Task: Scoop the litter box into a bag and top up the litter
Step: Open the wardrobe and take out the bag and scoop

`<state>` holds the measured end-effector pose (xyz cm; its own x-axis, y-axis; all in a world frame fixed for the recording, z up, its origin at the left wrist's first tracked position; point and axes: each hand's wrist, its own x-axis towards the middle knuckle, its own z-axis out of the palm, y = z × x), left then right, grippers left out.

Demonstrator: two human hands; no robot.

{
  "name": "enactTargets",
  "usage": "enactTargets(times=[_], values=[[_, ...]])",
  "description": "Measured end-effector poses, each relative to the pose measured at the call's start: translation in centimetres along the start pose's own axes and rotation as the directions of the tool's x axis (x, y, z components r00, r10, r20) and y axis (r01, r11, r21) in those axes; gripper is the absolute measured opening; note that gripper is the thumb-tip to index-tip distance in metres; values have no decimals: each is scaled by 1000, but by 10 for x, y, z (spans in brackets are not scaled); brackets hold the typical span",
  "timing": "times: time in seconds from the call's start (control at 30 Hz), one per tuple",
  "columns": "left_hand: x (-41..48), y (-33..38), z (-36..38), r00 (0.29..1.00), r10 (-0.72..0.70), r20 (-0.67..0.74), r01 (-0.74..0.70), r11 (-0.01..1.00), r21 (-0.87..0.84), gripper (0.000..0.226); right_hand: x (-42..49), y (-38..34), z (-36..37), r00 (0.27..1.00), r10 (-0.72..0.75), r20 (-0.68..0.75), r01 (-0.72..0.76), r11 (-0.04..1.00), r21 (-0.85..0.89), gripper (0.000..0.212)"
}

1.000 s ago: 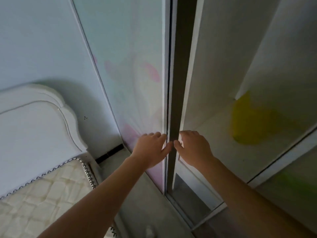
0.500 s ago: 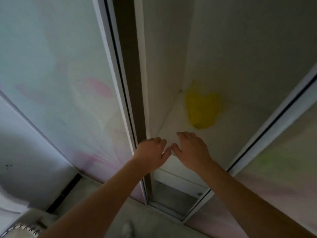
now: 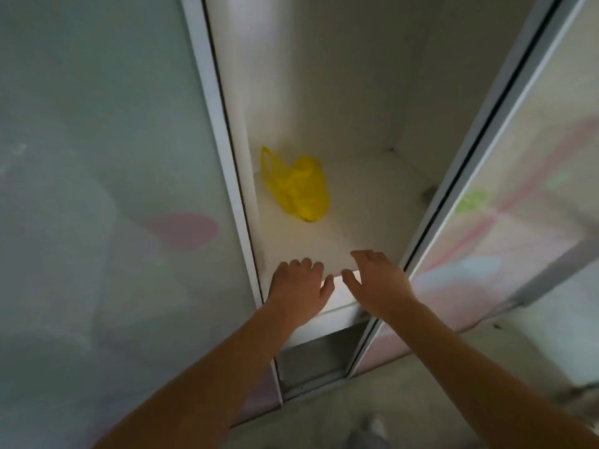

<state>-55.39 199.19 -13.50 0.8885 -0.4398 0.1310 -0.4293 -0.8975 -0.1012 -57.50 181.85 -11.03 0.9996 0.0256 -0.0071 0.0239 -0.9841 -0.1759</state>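
Once the two sliding doors stood apart, the wardrobe compartment was open to view. A second before, the gap was only a dark slit, with both hands at the door edges. The left door [image 3: 113, 189] now sat well to the left and the right door [image 3: 518, 222] to the right.

The yellow bag [image 3: 296, 186] lay crumpled on the white shelf [image 3: 363, 215] toward its back left corner, close to the side wall, one handle loop standing up.

The left hand [image 3: 299, 283] was at the shelf's front edge, near the front left corner, fingers loosely bent and gripping nothing. The right hand [image 3: 377, 280] was just beside it at the same edge, fingers relaxed and slightly spread, empty. Both were well short of the bag.

Litter box, scoop and litter: not in view.

Judgement: access step done and the bag now reachable. Fetching it looked the likely next step. Scooping not begun.
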Motion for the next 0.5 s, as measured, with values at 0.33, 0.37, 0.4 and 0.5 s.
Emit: enactTargets(times=[0.33, 0.37, 0.4, 0.5], values=[[13, 38, -12, 896, 326, -303, -354, 934, -41, 56, -76, 29, -20, 953, 282, -106, -292, 952, -92, 54], [15, 44, -14, 885, 355, -302, -387, 920, -53, 56, -80, 31, -22, 950, 292, -115, -303, 947, -102, 55], [16, 48, -15, 874, 377, -307, -415, 907, -67, 55, -82, 33, -24, 945, 301, -125, -315, 943, -108, 56], [23, 57, -18, 859, 418, -295, -461, 883, -89, 49, -85, 39, -27, 932, 331, -146, -348, 930, -117, 57]])
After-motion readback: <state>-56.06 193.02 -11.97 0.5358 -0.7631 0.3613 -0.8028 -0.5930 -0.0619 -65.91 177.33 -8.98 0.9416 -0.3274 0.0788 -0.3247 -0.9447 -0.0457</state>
